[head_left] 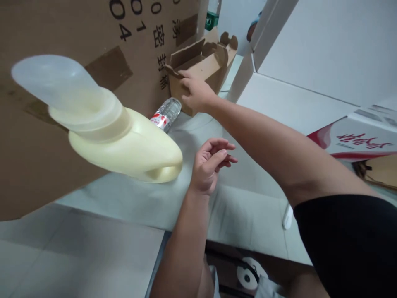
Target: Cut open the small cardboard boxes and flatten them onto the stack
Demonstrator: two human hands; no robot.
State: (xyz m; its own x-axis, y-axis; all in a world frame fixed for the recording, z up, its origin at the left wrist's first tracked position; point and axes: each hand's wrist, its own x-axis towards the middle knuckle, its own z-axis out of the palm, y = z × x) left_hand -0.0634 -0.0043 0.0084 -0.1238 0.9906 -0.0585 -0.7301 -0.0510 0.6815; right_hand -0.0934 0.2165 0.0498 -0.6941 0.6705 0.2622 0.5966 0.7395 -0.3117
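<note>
Right hand (197,91): at the near edge of the small open box (198,68), fingers partly extended, thumb apart from them. Fingertips overlap the box rim; firm contact or not, can't tell. Left hand (209,165): empty, half open, fingers loosely bent, thumb in front of them, raised in view over the cloth (173,198). Hands apart from each other. Box sits beside the big carton (62,29), flaps up. Clear bottle (167,114) lies on its side near the box. Pale yellow jug (133,145), tilted, left of the bottle in view.
</note>
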